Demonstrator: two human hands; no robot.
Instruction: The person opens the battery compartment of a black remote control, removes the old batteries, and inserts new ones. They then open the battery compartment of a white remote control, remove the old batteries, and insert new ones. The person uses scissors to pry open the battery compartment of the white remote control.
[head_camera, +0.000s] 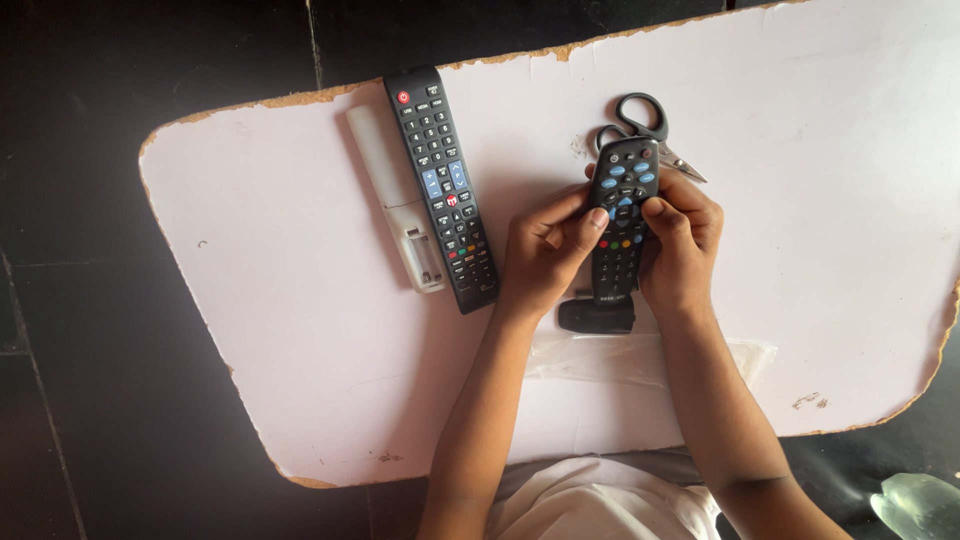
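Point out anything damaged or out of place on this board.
The white board has chipped, ragged edges showing brown core. The white remote lies face down with its battery bay open and empty. A small black cover-like piece lies loose below the black remote held in both hands.

**One clear bag, no labels or screens**

You have a flat, clear plastic bag (650, 360) lying on the pale board (300, 330) between your forearms — crinkled, see-through, unprinted. You see no signs, labels or screens anywhere else.
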